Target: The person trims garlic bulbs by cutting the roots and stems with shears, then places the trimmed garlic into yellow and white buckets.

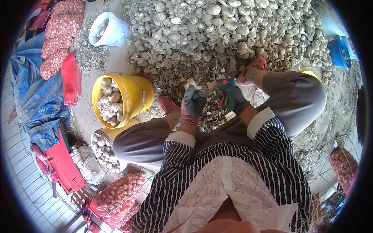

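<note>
1. Our left hand (194, 102) has its grip clamped on one garlic bulb (190, 83), above the husk litter (206, 113) between our legs.
2. Our right hand (235, 99) has its grip wrapped around one red-handled tool (222, 102); we cannot tell whether it has blades. A slip so near the left hand could nick it.
3. Beside our left knee (134, 146) stand two garlic-filled buckets (140, 94); a knock could spill them.
4. Beyond: one pale bucket (117, 31) and one garlic heap (175, 37), its bulbs uncountable.
</note>
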Motion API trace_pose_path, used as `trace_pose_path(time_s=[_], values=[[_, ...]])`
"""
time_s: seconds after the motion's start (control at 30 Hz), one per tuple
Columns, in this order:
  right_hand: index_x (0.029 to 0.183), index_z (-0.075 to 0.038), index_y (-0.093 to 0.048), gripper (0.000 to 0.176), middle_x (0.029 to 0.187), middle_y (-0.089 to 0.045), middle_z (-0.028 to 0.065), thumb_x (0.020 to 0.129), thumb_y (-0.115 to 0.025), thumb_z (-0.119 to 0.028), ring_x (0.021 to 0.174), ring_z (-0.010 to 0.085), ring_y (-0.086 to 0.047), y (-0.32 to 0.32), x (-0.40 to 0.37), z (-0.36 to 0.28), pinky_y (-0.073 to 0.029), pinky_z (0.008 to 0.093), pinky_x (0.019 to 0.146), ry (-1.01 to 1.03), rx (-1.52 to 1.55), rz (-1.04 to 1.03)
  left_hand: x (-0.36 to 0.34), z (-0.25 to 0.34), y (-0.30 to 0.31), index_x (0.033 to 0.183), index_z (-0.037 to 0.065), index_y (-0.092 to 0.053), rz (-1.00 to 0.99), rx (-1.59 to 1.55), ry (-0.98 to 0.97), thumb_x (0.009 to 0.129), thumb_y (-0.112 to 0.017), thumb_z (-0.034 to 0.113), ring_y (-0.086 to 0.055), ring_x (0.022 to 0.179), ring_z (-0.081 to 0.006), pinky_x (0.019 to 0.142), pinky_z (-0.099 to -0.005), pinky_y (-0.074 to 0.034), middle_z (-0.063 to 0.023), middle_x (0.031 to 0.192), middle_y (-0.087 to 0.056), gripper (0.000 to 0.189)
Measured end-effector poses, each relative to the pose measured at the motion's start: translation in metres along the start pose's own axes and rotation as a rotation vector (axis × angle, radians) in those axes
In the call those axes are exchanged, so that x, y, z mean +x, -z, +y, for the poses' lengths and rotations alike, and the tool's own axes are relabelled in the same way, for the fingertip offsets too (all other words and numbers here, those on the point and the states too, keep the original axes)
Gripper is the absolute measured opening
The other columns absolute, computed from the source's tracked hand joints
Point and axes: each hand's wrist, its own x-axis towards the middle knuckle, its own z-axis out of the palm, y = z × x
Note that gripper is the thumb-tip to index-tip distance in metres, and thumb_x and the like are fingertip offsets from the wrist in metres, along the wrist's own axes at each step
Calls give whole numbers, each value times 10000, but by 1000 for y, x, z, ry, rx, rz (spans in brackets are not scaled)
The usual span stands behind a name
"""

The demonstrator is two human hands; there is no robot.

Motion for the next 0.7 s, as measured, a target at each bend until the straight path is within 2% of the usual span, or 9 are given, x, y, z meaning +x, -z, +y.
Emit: trace_pose_path(time_s=[0.07,0.1,0.13,0.2,0.23,0.3,0.4,0.63,0.7], values=[[1102,-69,-601,256,794,-624,17,870,-687,-138,560,120,-560,7,3,-1,-497,283,501,109,-244,100,2,16,7,1105,130,-586,96,179,-50,901,-622,104,-563,782,-101,734,-289,-482,63,868,-591,209],[1151,-77,-574,348,835,-647,65,837,-702,-158,590,190,-602,-1,-11,-14,-518,338,545,155,-549,43,-2,23,-4,1131,111,-581,22,305,-96,867,-663,65,-604,835,-120,748,-307,-514,29,939,-626,280],[1151,-77,-574,348,835,-647,65,837,-702,-158,590,190,-602,-6,-19,-18,-518,338,545,149,-558,41,2,23,7,1131,111,-581,28,297,-100,867,-663,65,-604,835,-120,748,-307,-514,29,939,-626,280],[1226,-66,-534,508,901,-658,129,792,-720,-250,729,269,-644,-13,-30,-20,-521,396,673,829,-1450,-60,13,27,19,1163,82,-572,148,872,-367,825,-695,11,-634,930,-140,789,-342,-541,-24,1033,-650,366],[1226,-66,-534,508,901,-658,129,792,-720,-250,729,269,-644,-18,-33,-20,-521,396,673,824,-1454,-63,12,29,19,1192,46,-563,113,971,-404,775,-732,6,-637,1003,-153,846,-353,-538,-79,1100,-657,451],[1274,-28,-499,637,971,-650,176,760,-710,-339,885,313,-637,-26,-38,-19,-486,422,796,759,-1865,-6,8,29,13,1195,41,-564,186,1199,-373,758,-741,17,-638,991,-149,851,-336,-532,-74,1089,-662,472],[1285,10,-482,681,997,-647,172,771,-686,-387,923,305,-629,-32,-38,-15,-469,416,815,611,-2011,-41,5,26,5,1204,29,-564,304,1496,-328,701,-773,80,-654,976,-175,863,-309,-516,-91,1069,-682,547],[1306,25,-441,705,970,-649,182,780,-671,-384,912,304,-640,-30,-44,-7,-479,411,787,653,-2068,-148,-5,36,0,1170,38,-570,394,1851,-216,652,-800,201,-664,964,-291,850,-371,-515,-148,1022,-686,589],[1243,27,-464,642,907,-657,183,791,-666,-381,865,317,-651,-29,-44,-1,-493,428,751,525,-2031,-160,-4,33,0,1154,40,-571,389,1900,-208,651,-801,213,-661,959,-311,845,-386,-516,-153,1011,-684,580]])
